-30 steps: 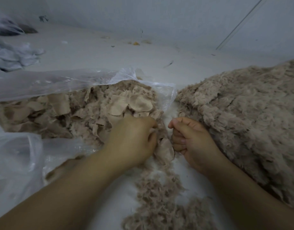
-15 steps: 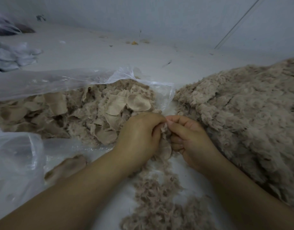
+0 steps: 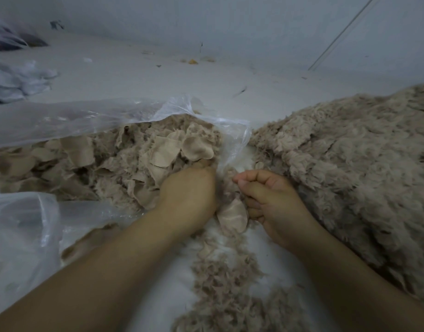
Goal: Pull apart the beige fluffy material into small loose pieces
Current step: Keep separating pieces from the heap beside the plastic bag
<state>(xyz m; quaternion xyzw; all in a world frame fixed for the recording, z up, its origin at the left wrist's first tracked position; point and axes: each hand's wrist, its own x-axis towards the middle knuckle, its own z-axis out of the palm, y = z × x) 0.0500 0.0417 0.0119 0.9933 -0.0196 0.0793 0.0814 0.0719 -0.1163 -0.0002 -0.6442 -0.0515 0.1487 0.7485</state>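
Observation:
A small beige fluffy piece (image 3: 232, 213) with a smooth cloth backing hangs between my two hands. My left hand (image 3: 189, 200) grips its left side with curled fingers, back of the hand toward me. My right hand (image 3: 271, 200) pinches fluff at its top between thumb and forefinger, other fingers curled. A big heap of beige fluffy material (image 3: 345, 168) lies to the right. Torn fluffy pieces and backing scraps (image 3: 124, 161) fill a clear plastic bag (image 3: 69, 121) on the left. Loose fluff bits (image 3: 227, 283) lie strewn below my hands.
The work surface is a white sheet (image 3: 146, 75) with small crumbs far back. More clear plastic (image 3: 19, 236) bulges at the near left. Pale crumpled cloth (image 3: 17, 80) sits at the far left. A white wall rises behind.
My hands met on the piece half a second ago and have since drawn slightly apart, the right hand pulling fluff away. The left hand has shifted a little toward the bag.

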